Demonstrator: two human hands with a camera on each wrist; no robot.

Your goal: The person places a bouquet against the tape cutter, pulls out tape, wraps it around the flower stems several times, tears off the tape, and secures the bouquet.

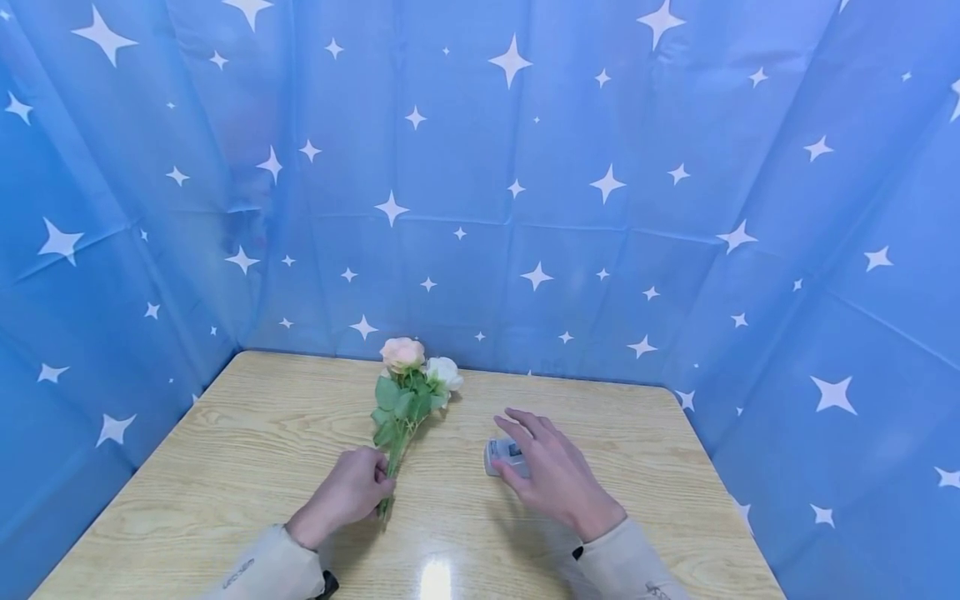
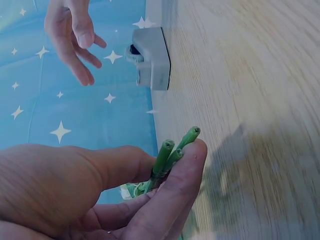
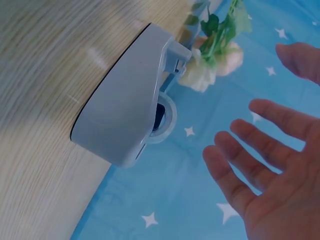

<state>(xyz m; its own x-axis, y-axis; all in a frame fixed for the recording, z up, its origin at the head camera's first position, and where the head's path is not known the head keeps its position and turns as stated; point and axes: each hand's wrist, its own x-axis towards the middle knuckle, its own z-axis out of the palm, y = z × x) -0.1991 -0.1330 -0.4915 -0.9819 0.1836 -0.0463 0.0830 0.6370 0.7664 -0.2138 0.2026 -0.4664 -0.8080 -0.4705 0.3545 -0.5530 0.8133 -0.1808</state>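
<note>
My left hand (image 1: pixel 351 487) pinches the green stems (image 2: pixel 161 159) of a small bunch of artificial flowers between thumb and fingers. In the head view the bunch has a pink bloom (image 1: pixel 402 354), a white bloom (image 1: pixel 444 372) and green leaves (image 1: pixel 397 400), pointing toward the back of the table. A grey tape dispenser (image 3: pixel 117 95) with a roll of clear tape (image 3: pixel 167 120) stands on the table to the right of the flowers. Above it hovers my right hand (image 1: pixel 551 467), fingers spread and holding nothing. In the head view that hand partly hides the dispenser (image 1: pixel 497 457).
The wood-grain table (image 1: pixel 262 433) reaches back to a blue curtain (image 1: pixel 465 167) with white stars, which also hangs along both sides. A bright light reflection lies near the table's front.
</note>
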